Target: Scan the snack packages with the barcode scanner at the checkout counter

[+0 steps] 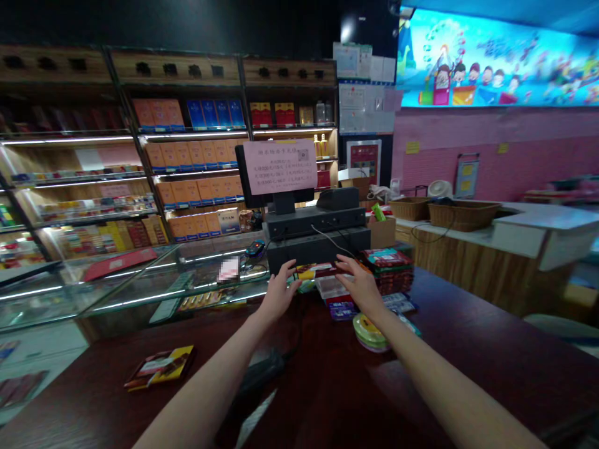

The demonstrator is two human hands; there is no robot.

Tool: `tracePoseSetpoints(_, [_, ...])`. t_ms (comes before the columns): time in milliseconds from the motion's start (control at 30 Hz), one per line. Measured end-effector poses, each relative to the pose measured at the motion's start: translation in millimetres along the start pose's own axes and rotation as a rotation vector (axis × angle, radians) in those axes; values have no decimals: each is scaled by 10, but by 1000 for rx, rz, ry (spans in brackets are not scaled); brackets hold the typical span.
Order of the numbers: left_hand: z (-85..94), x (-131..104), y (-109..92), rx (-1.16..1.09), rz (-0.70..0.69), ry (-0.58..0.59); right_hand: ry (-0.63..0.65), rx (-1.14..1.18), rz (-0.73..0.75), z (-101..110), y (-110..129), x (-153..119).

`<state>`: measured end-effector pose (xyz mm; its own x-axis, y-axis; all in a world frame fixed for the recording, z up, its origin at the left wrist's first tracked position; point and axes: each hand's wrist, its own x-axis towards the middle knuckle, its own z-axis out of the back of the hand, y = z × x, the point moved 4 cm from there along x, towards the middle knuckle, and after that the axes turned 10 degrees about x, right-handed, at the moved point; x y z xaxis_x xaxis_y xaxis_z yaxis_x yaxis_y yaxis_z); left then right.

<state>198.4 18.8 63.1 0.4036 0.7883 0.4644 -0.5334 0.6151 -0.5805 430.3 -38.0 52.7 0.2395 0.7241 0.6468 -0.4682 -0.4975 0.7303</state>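
Both my arms reach forward over a dark red-brown counter (322,399). My left hand (281,292) has its thumb and fingers apart, close to a yellow packet (306,274) at the foot of the black cash register (318,240). Across from it, my right hand (361,285) spreads its fingers above a clear plastic box (331,288). Whether the fingertips touch the items is hard to tell. Purple packets (343,310) and round green-rimmed containers (367,330) lie below the right hand. A stack of dark red packages (387,277) rises to its right.
A yellow-and-brown packet (161,368) lies at left, and a dark handheld device (262,372) sits partly under my left forearm. A glass display case (182,274) borders the counter. Behind stand shelves of orange boxes (191,156). Wicker baskets (461,215) rest on a side counter.
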Motion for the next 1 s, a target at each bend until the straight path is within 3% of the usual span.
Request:
tracePoseSetpoints(333, [688,-661,363,-88,86,-124,35,44,14,-775,559,-307])
tracePoseSetpoints(533, [1007,-989,658,25,147,-169,76,128,-18,-1238,684,-475])
tracePoseSetpoints(733, [1188,-1245,864,288,13,-177,103,154,-86,-1575,723,-612])
tracePoseSetpoints(1000, [1276,-1462,927,769,122,-233,207,98,-61,-1919,851,-616])
